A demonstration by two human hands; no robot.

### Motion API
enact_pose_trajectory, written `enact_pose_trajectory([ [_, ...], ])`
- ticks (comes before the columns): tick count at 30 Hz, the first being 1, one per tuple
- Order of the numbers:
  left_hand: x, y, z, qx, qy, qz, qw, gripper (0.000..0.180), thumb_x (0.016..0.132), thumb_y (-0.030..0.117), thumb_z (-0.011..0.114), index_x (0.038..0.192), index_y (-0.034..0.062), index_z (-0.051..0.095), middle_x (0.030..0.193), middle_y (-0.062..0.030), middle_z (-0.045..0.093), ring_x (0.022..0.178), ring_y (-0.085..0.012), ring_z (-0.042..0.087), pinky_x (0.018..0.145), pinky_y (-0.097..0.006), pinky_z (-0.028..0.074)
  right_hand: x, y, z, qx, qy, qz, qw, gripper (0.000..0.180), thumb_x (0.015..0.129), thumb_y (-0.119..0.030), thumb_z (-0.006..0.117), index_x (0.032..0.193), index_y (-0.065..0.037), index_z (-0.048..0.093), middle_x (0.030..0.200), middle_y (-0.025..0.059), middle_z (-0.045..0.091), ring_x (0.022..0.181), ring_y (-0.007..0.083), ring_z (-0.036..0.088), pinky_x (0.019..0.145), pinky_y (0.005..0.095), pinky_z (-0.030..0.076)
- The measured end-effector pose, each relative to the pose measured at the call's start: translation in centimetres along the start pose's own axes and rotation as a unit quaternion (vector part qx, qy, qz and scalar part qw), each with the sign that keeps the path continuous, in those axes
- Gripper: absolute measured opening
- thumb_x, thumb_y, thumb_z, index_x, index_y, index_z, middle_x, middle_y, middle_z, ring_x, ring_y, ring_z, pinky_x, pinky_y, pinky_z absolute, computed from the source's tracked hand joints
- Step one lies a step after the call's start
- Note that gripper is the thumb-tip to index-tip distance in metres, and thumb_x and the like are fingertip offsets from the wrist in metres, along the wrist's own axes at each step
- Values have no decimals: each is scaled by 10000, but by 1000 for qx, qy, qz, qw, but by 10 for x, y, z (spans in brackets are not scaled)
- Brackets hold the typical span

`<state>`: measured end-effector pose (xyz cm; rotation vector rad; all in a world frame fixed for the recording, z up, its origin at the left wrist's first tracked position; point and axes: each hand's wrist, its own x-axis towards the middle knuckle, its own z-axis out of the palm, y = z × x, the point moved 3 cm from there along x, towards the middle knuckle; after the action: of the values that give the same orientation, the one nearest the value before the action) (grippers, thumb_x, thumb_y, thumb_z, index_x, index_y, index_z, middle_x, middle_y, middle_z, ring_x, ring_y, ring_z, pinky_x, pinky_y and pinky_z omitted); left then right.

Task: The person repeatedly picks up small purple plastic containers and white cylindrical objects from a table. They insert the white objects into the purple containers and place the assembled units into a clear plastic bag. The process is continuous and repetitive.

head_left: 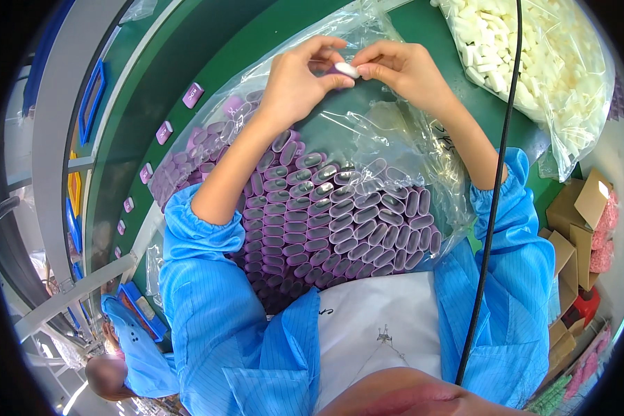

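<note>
Both hands meet over the far part of the green table. My left hand [295, 87] is closed in a pinch around a small purple oval shell, most of it hidden by the fingers. A white oval piece [347, 70] sits at the shell's near end. My right hand [409, 76] is closed too, thumb and finger touching the white piece's right end. Below my forearms, many purple oval shells [319, 208] with grey hollow insides lie packed in rows, partly under clear plastic film [381, 139]. More white pieces [489, 48] fill a clear bag at the far right.
Purple pieces [163, 132] lie spaced along a green belt [142, 104] on the left. A black cable [496, 180] hangs across the right side. Open cardboard boxes [572, 215] stand at the right. Another person in a blue smock [142, 360] sits at the lower left.
</note>
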<state>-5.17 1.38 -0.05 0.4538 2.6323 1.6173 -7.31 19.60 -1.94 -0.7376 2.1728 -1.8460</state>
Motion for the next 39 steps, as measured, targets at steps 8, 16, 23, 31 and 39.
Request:
enact_pose_trajectory([
  [8,3,12,-3,-183,7,-41,982,467,774,-32,764,1202,-52,578,1025,-126,669,947,-181,677,836,-284,565,-3,-16,-6,-49,77,-180,979,116,850,-54,691,959,-18,713,910,70,695,815,159,662,746,273,540],
  [16,-1,11,-1,-286,42,-54,956,419,791,-45,743,1178,-64,583,1041,-148,677,943,-171,675,834,-271,559,-11,-26,3,-77,138,-225,962,130,838,-40,695,964,-38,725,916,75,703,823,184,670,730,284,532],
  [23,4,14,-5,-283,44,-21,958,364,806,-31,730,1148,-50,607,1040,-146,683,908,-164,673,823,-275,553,-12,-32,2,-141,147,-287,936,154,843,-73,703,992,-40,724,927,82,709,851,214,677,748,303,536],
  [31,31,-55,-128,176,165,-52,969,299,788,165,776,1051,41,703,980,-98,732,928,-174,697,834,-294,539,8,-17,-62,-294,302,-116,899,45,789,4,612,797,28,649,796,166,635,805,341,609,725,403,492],
  [39,26,-88,-148,489,204,67,846,272,828,208,703,1092,143,719,1023,-123,715,1123,-321,608,919,-386,496,72,44,-79,-780,256,-45,569,146,814,-71,537,819,-15,672,866,150,611,806,293,614,662,380,514],
])
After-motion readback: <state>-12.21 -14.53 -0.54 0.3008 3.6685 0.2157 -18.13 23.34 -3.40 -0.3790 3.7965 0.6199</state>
